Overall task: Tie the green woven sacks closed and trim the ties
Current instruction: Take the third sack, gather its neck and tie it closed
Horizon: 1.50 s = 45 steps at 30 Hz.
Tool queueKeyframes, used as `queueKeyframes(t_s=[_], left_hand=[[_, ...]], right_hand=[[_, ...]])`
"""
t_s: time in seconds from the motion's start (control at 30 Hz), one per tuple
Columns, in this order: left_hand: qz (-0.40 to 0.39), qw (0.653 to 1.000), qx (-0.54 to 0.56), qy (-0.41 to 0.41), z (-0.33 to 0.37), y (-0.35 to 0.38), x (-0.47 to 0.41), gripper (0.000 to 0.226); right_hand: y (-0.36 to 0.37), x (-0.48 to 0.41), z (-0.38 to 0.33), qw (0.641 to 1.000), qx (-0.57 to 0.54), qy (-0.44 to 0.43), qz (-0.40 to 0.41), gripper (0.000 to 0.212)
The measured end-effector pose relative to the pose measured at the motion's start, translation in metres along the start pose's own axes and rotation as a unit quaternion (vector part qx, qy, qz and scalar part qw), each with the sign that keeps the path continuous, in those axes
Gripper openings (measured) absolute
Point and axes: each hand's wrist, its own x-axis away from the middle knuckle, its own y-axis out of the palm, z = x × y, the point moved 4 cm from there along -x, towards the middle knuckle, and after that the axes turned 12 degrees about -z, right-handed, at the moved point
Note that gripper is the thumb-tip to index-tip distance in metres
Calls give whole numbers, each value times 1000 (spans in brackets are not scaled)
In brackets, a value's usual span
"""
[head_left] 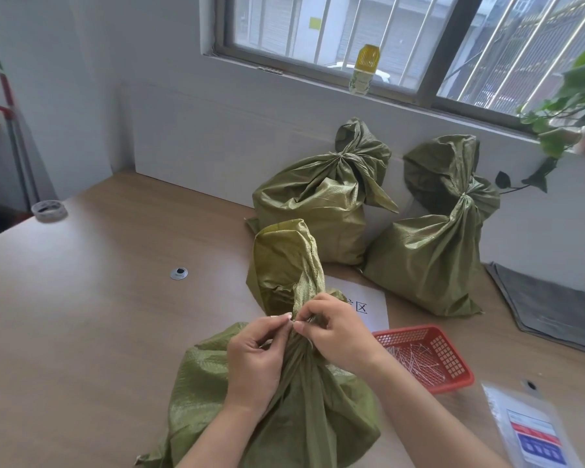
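Observation:
A green woven sack (284, 407) stands on the wooden table right in front of me, its top gathered into a neck with the loose mouth (284, 261) flopping up behind. My left hand (255, 356) and my right hand (335, 332) both pinch at that neck, fingertips meeting around a thin pale tie (296, 320) that is mostly hidden. Two more green sacks (321, 204) (433, 244) lean against the back wall with their necks cinched.
A red mesh basket (450, 359) with several pale ties sits at my right. A printed paper sheet (368, 309) lies under the sack. Tape roll (49, 210) at far left, grey cloth (554, 309) and plastic packet (537, 434) at right.

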Motion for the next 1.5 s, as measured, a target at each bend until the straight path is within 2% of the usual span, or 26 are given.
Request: queueKeyframes(t_s=[0.2, 0.4, 0.6, 0.77, 1.13, 1.5], left_hand=[[-13, 998, -37, 41, -1, 1, 0, 33], [-17, 998, -38, 48, -1, 2, 1, 38], [-21, 997, -58, 47, -2, 4, 3, 41], [-17, 997, -66, 42, -2, 4, 4, 34], [-31, 991, -115, 62, 4, 5, 6, 43], [-70, 988, -132, 40, -5, 6, 5, 30]], right_hand=[[1, 0, 3, 999, -28, 35, -9, 12], [2, 3, 6, 996, -74, 40, -10, 12], [3, 3, 8, 996, -79, 48, -7, 12], [5, 2, 12, 994, -86, 59, -19, 16], [8, 5, 15, 994, -95, 60, -7, 14], [10, 8, 29, 993, -102, 66, 8, 15]])
